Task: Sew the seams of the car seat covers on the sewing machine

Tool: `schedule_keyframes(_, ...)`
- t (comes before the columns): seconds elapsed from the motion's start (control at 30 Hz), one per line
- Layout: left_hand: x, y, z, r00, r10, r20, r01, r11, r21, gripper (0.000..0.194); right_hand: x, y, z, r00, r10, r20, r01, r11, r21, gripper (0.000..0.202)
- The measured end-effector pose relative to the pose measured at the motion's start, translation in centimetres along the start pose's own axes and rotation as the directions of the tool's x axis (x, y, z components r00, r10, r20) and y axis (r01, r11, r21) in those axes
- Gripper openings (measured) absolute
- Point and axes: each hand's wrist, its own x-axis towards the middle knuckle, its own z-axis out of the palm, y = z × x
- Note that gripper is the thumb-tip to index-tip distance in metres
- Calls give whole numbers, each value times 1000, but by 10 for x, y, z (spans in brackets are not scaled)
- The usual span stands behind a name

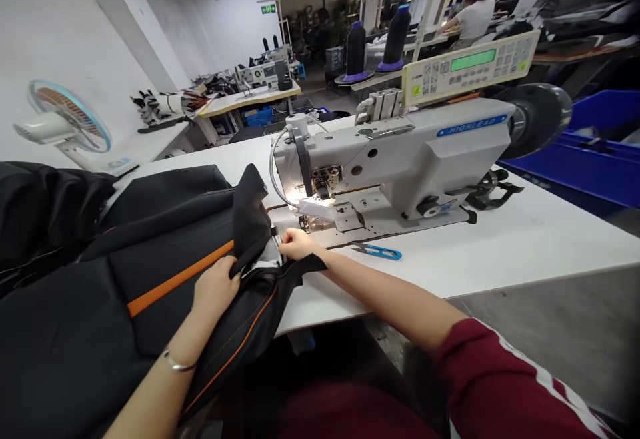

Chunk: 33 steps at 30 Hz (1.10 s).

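A large black seat cover (165, 252) with an orange stripe and orange piping lies over the left of the table. My left hand (215, 285) is closed on a fold of it beside the stripe. Close to the sewing machine's needle area, my right hand (296, 244) pinches the cover's edge, where a pale underside shows. The fingertips of both hands are partly hidden by the fabric. Just behind my right hand stands the grey sewing machine (370, 152), its lamp lit. Blue thread snips (377, 251) lie on the table to the right of that hand.
The white table (450, 259) carries the machine, with a control panel (473, 69) above it. Behind are black thread cones (356, 52). More dark fabric (45, 205) is heaped at left, near a fan (70, 115). A blue bin (600, 159) stands at right; a person (475, 15) sits further back.
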Motion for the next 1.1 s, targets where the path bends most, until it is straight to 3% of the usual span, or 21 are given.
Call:
schedule_keyframes(0.13,39,5,18,982,151,-112,-162,982,-100,26,9,5,-25,999,36,3,-36,998,-42,27)
schedule_keyframes(0.23,63,6,12,932,286,-224,-319,939,-130,50,7,7,-35,999,45,-8,-45,997,-66,26)
schedule_keyframes(0.27,68,8,8,898,355,-261,-393,912,-114,56,7,6,-37,999,47,-13,-48,996,-72,25)
schedule_keyframes(0.33,75,16,-2,779,550,-299,-590,805,-57,61,7,6,-38,999,46,-29,-48,996,-81,23)
schedule_keyframes(0.4,79,30,-11,643,716,-274,-750,661,-34,65,8,5,-38,998,42,-41,-46,995,-90,21)
schedule_keyframes(0.43,80,39,-16,610,755,-242,-783,621,-36,67,8,5,-38,998,40,-47,-45,994,-96,19)
schedule_keyframes(0.6,90,69,-22,699,713,-57,-714,700,6,62,11,7,-36,996,48,-71,-57,989,-136,21)
schedule_keyframes(0.7,99,65,-8,700,714,-21,-714,700,28,54,13,10,-34,991,49,-123,-67,987,-147,19)
schedule_keyframes(0.9,110,50,32,716,653,-248,-687,722,-85,45,17,12,-31,992,47,-116,-70,978,-197,18)
schedule_keyframes(1.1,114,71,40,728,617,-297,-674,723,-150,44,20,16,-45,998,-23,-65,-1,940,-342,10)
